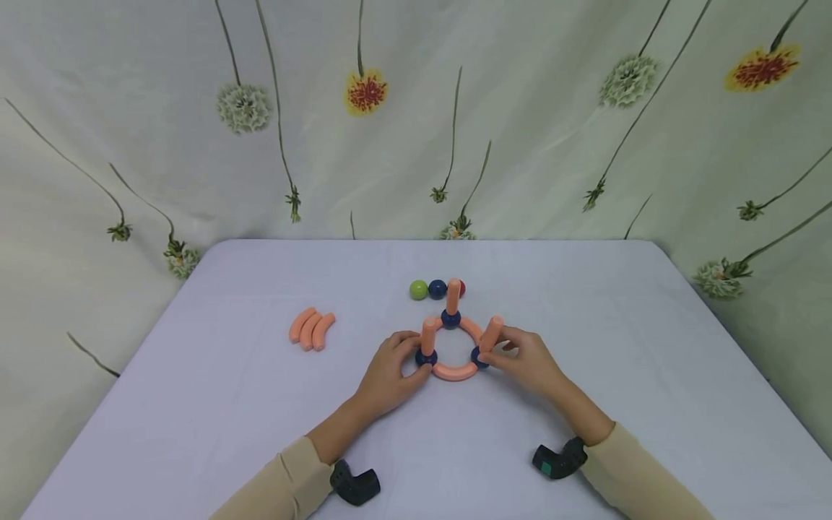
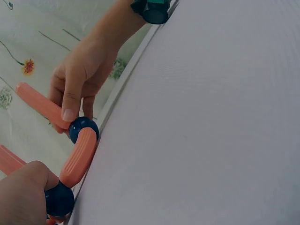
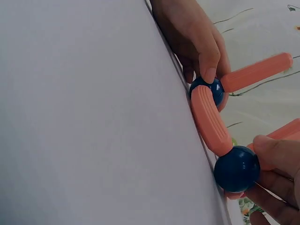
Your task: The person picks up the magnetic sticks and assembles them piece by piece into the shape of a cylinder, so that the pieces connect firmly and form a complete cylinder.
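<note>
On the table, orange curved sticks and three dark blue balls form a ring. An orange straight stick rises from each ball; the back stick stands on the back ball. My left hand grips the front-left ball, its thumb on the ball in the right wrist view; the left stick stands above it. With thumb and fingers, my right hand pinches the right stick low down, just at the front-right ball. That stick leans slightly outward.
Behind the ring sit a green ball, another blue ball and a red ball, partly hidden by the back stick. Three loose curved orange sticks lie to the left. A flowered cloth hangs behind the table.
</note>
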